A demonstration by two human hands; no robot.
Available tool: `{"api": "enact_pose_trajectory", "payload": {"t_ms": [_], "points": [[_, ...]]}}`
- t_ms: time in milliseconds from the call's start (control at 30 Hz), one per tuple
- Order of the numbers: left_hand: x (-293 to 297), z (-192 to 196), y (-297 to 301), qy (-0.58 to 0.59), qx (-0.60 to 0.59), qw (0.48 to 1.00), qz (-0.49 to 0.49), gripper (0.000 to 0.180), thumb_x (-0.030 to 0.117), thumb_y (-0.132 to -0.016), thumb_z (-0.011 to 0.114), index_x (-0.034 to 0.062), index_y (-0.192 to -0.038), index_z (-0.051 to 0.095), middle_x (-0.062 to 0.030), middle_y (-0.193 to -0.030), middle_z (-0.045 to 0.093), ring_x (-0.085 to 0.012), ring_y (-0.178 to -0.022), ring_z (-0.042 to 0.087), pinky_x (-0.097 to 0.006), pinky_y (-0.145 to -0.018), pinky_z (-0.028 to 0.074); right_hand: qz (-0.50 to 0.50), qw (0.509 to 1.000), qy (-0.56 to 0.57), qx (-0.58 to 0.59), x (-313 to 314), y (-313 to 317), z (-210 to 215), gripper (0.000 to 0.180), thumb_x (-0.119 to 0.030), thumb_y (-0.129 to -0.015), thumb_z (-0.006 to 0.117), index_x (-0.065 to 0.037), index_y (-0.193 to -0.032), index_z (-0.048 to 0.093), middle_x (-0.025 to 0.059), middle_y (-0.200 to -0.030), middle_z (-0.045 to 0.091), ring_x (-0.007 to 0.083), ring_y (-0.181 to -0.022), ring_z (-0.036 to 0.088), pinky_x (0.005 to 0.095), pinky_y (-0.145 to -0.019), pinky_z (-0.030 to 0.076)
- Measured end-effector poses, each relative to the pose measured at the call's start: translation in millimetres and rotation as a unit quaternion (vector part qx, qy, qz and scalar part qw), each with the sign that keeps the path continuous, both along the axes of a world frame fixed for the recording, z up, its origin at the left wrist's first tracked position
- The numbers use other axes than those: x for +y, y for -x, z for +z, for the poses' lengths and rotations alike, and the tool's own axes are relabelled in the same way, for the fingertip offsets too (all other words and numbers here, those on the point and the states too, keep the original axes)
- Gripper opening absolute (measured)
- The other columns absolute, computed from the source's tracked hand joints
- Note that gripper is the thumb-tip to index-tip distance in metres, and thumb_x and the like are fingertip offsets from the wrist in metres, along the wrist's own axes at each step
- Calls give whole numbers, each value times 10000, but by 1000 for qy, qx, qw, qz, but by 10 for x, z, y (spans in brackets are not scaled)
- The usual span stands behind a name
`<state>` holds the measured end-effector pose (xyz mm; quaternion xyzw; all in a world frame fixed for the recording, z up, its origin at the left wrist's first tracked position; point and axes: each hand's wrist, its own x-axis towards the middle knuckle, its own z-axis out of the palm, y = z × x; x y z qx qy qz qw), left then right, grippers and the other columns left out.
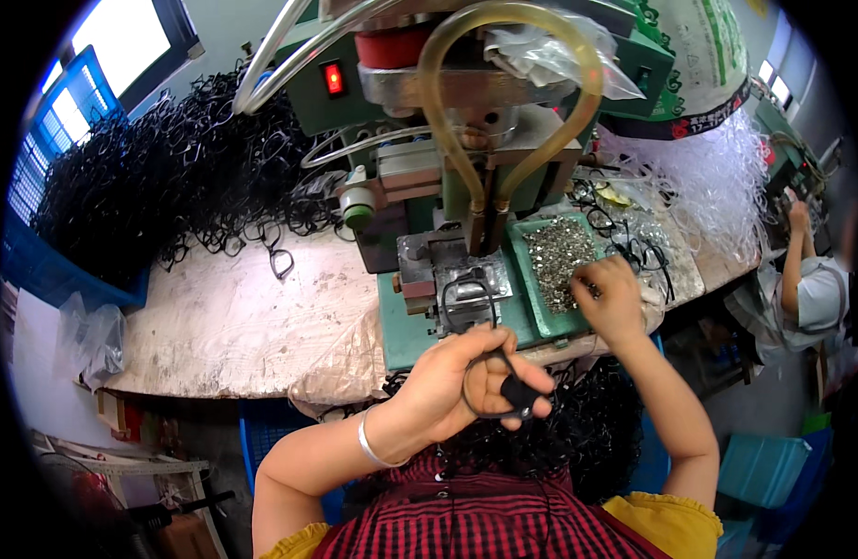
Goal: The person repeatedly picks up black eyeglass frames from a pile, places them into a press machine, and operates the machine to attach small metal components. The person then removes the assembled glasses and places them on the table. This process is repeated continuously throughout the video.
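My left hand (438, 382) is closed around a black eyeglass frame (492, 310) in front of the green machine. One rim of the frame reaches up toward the metal fixture (483, 279); the rest curves around my fingers. Whether the rim touches the fixture, I cannot tell. A heap of small shiny metal parts (558, 250) fills a green tray (561, 325) beside the fixture. At the tray's right side, the fingers of my right hand (617, 303) are bent together over the parts. Anything between those fingertips is too small to make out.
The machine's head (476, 84) with a curved yellowish tube (431, 70) hangs above the fixture. A tangled pile of black frames (187, 168) lies left, clear plastic pieces (718, 186) right. More black frames (578, 429) rest below my hands. Another person (816, 289) sits at far right.
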<state>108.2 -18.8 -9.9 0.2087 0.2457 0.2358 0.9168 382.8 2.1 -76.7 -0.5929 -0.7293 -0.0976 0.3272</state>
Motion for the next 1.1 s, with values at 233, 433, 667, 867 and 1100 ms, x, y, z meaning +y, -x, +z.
{"api": "enact_pose_trajectory", "payload": {"t_ms": [233, 433, 667, 867, 1100], "points": [[-45, 22, -18, -2, -7, 1000, 27, 272, 267, -1031, 403, 15, -1025, 506, -260, -955, 679, -356, -803, 719, -360, -501, 589, -91, 928, 79, 353, 198, -76, -232, 100, -92, -835, 696, -9, -884, 672, 111, -802, 629, 211, -731, 601, 313, -709, 474], [-31, -43, 0, 2, -53, 998, 25, 233, 216, -1036, 385, 5, -1006, 480, -280, -962, 680, -381, -805, 717, -388, -552, 603, 76, 995, -6, -64, 187, 407, -156, 151, -50, -733, 666, -55, -881, 637, 140, -1134, 587, 353, -1047, 554, 429, -802, 450], [-232, -577, 391, -225, 14, 969, 98, 264, 240, -1031, 488, 3, -1140, 524, -189, -956, 692, -262, -783, 713, -333, -582, 603, -43, 979, 31, 197, 248, 148, -422, 134, -26, -904, 613, -14, -1037, 619, 121, -987, 653, 243, -909, 628, 326, -829, 485], [722, -740, 1019, -528, 375, 574, 501, 282, 42, -906, 642, -2, -1181, 601, -76, -1144, 622, -152, -1024, 598, -265, -865, 491, -24, 934, 30, 356, 91, 153, -438, 110, -40, -920, 627, 6, -1010, 670, 40, -917, 667, 110, -830, 594, 261, -786, 477], [1264, -1315, 1055, -471, 363, 658, 462, 403, 12, -851, 613, -1, -1252, 582, -102, -1220, 596, -182, -1147, 562, -298, -942, 483, -38, 923, 38, 382, 45, 325, -305, 169, -47, -897, 662, 7, -1055, 687, 49, -957, 683, 108, -863, 605, 252, -791, 479]]}}
